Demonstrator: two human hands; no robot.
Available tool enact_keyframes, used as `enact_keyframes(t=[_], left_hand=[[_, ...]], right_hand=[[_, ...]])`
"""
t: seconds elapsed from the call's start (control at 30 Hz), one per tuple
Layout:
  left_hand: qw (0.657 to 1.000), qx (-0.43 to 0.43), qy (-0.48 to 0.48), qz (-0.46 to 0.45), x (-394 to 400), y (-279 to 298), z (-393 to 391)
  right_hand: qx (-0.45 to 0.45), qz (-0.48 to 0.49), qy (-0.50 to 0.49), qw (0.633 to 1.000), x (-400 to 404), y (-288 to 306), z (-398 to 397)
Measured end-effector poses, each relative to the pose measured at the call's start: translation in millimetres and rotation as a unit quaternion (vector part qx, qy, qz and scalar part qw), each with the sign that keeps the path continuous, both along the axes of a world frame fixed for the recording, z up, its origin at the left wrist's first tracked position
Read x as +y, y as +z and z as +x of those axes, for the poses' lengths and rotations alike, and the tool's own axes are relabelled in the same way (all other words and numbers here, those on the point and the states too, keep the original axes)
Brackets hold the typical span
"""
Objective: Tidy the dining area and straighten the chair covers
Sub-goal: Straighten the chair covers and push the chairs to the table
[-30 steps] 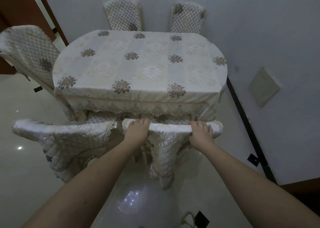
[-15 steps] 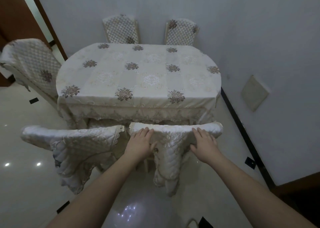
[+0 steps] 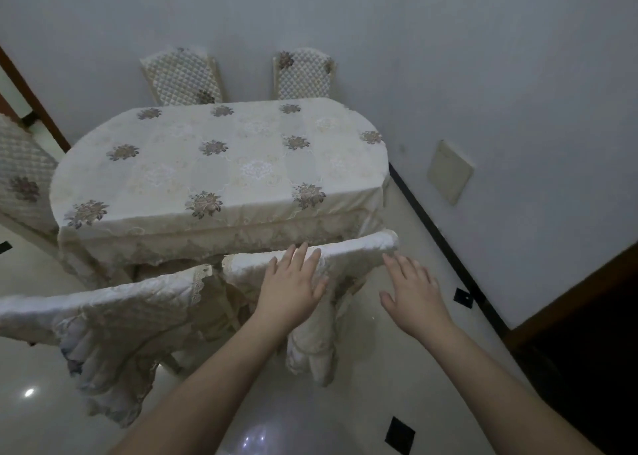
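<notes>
Five chair covers (image 3: 312, 261), two open hands (image 3: 293, 282)

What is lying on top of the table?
Only the flowered tablecloth shows on the table; nothing stands on it. The cloth hides the tabletop and hangs over its edges.

A floral tablecloth (image 3: 221, 164) covers the table, on glossy floor (image 3: 376, 368)

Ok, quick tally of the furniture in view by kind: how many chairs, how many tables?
Chairs: 5, two near ones, two at the far side, one at the left end
Tables: 1
Total: 6
</notes>
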State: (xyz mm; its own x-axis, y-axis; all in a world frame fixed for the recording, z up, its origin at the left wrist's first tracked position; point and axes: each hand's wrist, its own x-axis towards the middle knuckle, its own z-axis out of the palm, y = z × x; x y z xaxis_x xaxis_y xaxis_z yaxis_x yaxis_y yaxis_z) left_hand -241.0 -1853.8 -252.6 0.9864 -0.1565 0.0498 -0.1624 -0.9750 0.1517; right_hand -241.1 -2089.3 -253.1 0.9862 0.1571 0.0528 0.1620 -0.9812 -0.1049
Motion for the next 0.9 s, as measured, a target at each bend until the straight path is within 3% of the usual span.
enact_keyframes(t=[0.23, 0.6, 0.9], left_hand=[[0.998, -0.022, -0.045, 0.044, -69.2, 16.4, 0.0], [0.985, -0.040, -0.155, 0.071, -265.5, 34.5, 22.0], [0.987, -0.006, -0.148, 0.065, -334.9, 8.1, 35.2]], right_hand=[[-0.014, 0.024, -0.035, 0.999, -70.1, -0.7, -17.3], [0.009, 0.088, -0.132, 0.987, -250.1, 5.6, -49.6], [-0.017, 0.071, -0.155, 0.985, -336.4, 13.1, -62.4]])
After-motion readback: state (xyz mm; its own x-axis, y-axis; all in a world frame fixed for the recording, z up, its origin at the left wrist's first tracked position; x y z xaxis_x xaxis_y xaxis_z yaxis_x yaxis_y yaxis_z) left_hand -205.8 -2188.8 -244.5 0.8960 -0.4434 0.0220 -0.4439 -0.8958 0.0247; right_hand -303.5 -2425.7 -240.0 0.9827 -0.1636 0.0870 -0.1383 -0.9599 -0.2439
